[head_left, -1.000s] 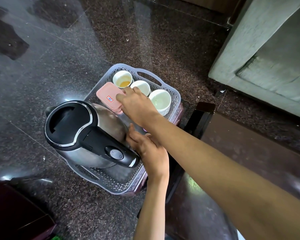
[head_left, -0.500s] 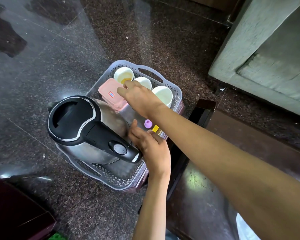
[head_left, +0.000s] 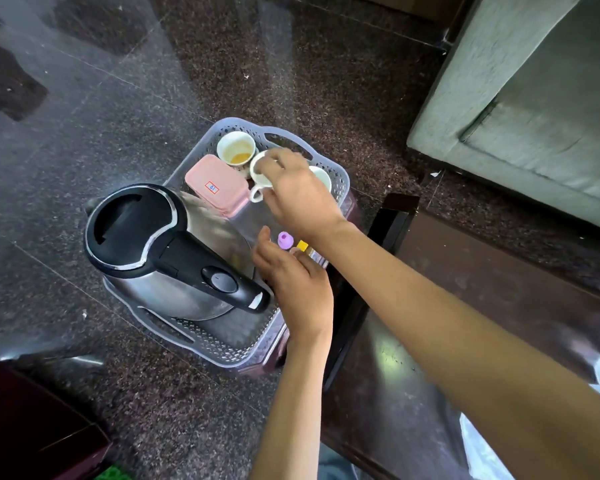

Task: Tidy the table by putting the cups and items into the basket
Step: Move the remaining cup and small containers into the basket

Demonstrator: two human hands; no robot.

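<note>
Head view: dark speckled polished stone floor (head_left: 291,64) with pale glare across it. Grey-green upholstered sofa (head_left: 534,98) at upper right. Dark brown glossy counter (head_left: 465,271) at lower right, corner post toward the basket.

Pale perforated plastic basket (head_left: 340,181), standing on a maroon base just beside the counter corner, long axis running from near left to far right, a handle slot at each end. Steel kettle (head_left: 174,258) with black lid filling the near end, handle pointing toward the person. Pink-lidded box (head_left: 219,188) behind it, red-and-blue sticker on top. White cup (head_left: 236,150) with amber dregs upright in the far corner. Another white cup (head_left: 321,176) mostly hidden behind the wrist.

Right hand (head_left: 298,199) closed on the middle cup (head_left: 260,178), rim tipped toward the kettle, small loop handle pointing down and toward the camera. Left hand (head_left: 295,289) by the kettle handle, fingers loosely curled; whether gripping anything, cannot tell. Small purple cap (head_left: 285,240) and yellow piece (head_left: 302,245) just beyond its fingertips.
</note>
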